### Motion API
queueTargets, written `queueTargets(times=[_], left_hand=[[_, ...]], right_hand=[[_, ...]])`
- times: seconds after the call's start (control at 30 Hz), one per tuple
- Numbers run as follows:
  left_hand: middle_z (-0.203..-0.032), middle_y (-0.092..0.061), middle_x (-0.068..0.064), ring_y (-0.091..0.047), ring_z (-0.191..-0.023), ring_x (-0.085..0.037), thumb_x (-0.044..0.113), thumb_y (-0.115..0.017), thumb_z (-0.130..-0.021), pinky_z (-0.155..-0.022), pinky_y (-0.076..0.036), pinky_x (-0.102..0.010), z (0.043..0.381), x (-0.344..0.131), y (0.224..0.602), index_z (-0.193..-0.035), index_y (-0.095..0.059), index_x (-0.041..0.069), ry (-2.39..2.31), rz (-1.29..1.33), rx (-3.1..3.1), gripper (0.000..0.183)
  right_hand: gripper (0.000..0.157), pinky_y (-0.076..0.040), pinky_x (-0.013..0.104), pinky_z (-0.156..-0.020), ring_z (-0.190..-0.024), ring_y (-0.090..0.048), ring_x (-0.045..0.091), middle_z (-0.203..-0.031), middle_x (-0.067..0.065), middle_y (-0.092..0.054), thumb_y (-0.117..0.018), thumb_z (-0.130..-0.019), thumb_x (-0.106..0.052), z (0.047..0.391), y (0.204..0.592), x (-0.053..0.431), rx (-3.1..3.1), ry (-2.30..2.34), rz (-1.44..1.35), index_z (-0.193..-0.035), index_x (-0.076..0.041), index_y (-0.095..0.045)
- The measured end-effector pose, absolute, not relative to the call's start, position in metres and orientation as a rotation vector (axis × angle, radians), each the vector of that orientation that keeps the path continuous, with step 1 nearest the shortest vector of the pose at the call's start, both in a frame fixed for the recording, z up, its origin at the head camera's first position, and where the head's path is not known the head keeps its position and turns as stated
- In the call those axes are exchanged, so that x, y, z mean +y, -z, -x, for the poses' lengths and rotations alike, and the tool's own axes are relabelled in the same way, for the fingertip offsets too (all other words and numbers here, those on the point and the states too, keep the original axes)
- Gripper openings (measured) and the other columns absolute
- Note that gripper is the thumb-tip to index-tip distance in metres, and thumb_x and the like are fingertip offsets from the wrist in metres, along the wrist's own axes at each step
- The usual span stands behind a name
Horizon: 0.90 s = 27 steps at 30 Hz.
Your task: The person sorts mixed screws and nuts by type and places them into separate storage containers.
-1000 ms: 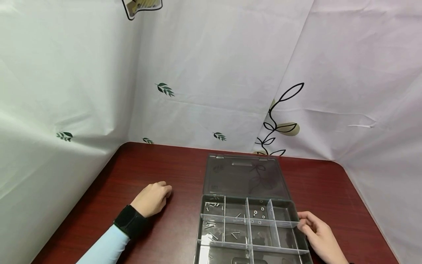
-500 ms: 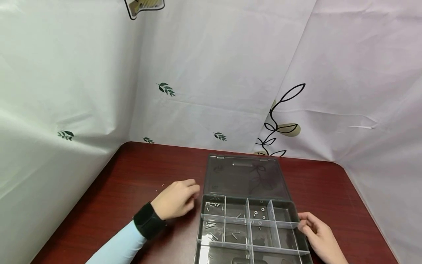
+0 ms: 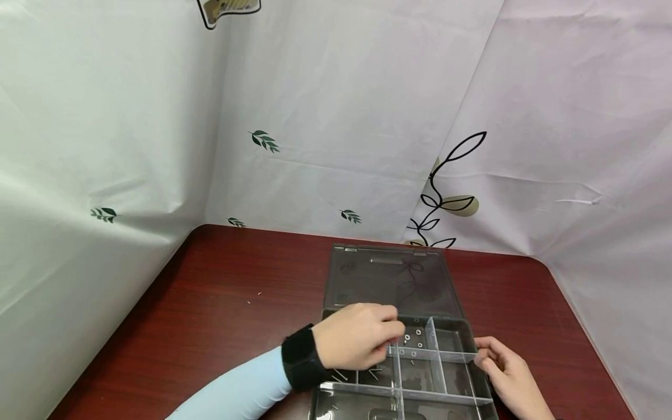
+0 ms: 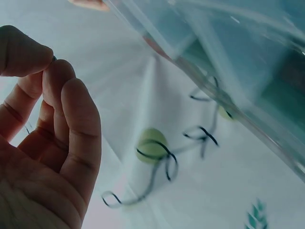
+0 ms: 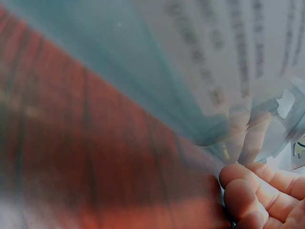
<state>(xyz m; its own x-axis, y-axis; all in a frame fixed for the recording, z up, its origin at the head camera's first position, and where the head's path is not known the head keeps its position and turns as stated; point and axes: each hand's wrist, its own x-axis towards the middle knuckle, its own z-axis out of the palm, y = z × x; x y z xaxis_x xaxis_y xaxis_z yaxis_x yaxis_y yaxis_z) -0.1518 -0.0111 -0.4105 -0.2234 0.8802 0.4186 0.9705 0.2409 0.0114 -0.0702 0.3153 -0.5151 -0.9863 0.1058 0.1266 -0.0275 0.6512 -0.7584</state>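
Observation:
My left hand (image 3: pixel 354 338) hovers over the second column of the organizer box (image 3: pixel 401 393), its wrist crossing the left compartments. Thumb and index finger pinch what looks like a small screw (image 4: pixel 54 58); only a dark speck of it shows in the left wrist view. My right hand (image 3: pixel 509 376) grips the box's right wall, thumb and curled fingers (image 5: pixel 238 193) at the edge. Screws (image 3: pixel 340 376) lie in the left compartments, partly hidden by my left hand. Several nuts (image 3: pixel 418 332) sit in the third column's back compartment.
The box's dark see-through lid (image 3: pixel 388 280) lies folded back behind it. Two tiny metal pieces (image 3: pixel 249 302) lie on the red-brown table (image 3: pixel 220 262) to the left. A white patterned cloth (image 3: pixel 341 116) hangs along the table's back and sides.
My left hand has moved right, from the table at the left to above the box. Two tiny pieces on the table have come into sight behind it. My right hand stays at the box.

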Motion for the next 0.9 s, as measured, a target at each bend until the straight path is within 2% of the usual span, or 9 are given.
queueTargets(times=[0.3, 0.5, 0.57, 0.73, 0.9], left_hand=[[-0.084, -0.039, 0.011, -0.034, -0.070, 0.000, 0.014, -0.051, -0.089, -0.065, -0.030, -0.013, 0.136, 0.023, 0.410, -0.100, -0.063, 0.022, 0.268, 1.901, -2.181, 0.018], [-0.088, -0.043, 0.011, -0.036, -0.073, 0.001, 0.015, -0.053, -0.090, -0.067, -0.031, -0.011, 0.132, 0.032, 0.412, -0.103, -0.063, 0.022, 0.293, 1.919, -2.181, 0.018], [-0.097, -0.047, 0.011, -0.039, -0.079, 0.002, 0.023, -0.055, -0.092, -0.071, -0.033, -0.010, 0.132, 0.032, 0.414, -0.110, -0.063, 0.022, 0.299, 1.923, -2.213, 0.021], [-0.130, -0.047, 0.007, -0.046, -0.101, 0.000, 0.045, -0.057, -0.093, -0.088, -0.036, -0.011, 0.132, 0.023, 0.418, -0.135, -0.057, 0.023, 0.285, 1.900, -2.311, 0.048], [-0.133, -0.048, 0.006, -0.049, -0.106, -0.003, 0.046, -0.057, -0.091, -0.093, -0.037, -0.015, 0.140, 0.004, 0.419, -0.134, -0.057, 0.022, 0.334, 1.800, -2.315, 0.049]], right_hand=[[0.027, -0.042, 0.023, -0.066, -0.070, -0.054, 0.005, -0.079, -0.007, -0.061, -0.055, -0.091, -0.001, 0.071, 0.515, 0.316, -2.718, -1.255, 0.076, -0.116, 0.000, -0.064], [0.027, -0.041, 0.024, -0.064, -0.068, -0.052, 0.005, -0.079, -0.007, -0.060, -0.053, -0.092, -0.001, 0.070, 0.515, 0.315, -2.736, -1.271, 0.108, -0.117, 0.000, -0.064], [0.027, -0.041, 0.024, -0.064, -0.067, -0.052, 0.006, -0.078, -0.006, -0.060, -0.053, -0.091, -0.001, 0.070, 0.515, 0.314, -2.736, -1.276, 0.108, -0.116, 0.000, -0.064], [0.027, -0.041, 0.024, -0.065, -0.068, -0.053, 0.005, -0.078, -0.007, -0.060, -0.055, -0.090, -0.001, 0.070, 0.515, 0.313, -2.730, -1.271, 0.100, -0.115, -0.001, -0.064], [0.027, -0.042, 0.023, -0.066, -0.069, -0.054, 0.004, -0.078, -0.008, -0.061, -0.056, -0.089, 0.000, 0.070, 0.514, 0.315, -2.727, -1.236, 0.092, -0.115, 0.000, -0.065]])
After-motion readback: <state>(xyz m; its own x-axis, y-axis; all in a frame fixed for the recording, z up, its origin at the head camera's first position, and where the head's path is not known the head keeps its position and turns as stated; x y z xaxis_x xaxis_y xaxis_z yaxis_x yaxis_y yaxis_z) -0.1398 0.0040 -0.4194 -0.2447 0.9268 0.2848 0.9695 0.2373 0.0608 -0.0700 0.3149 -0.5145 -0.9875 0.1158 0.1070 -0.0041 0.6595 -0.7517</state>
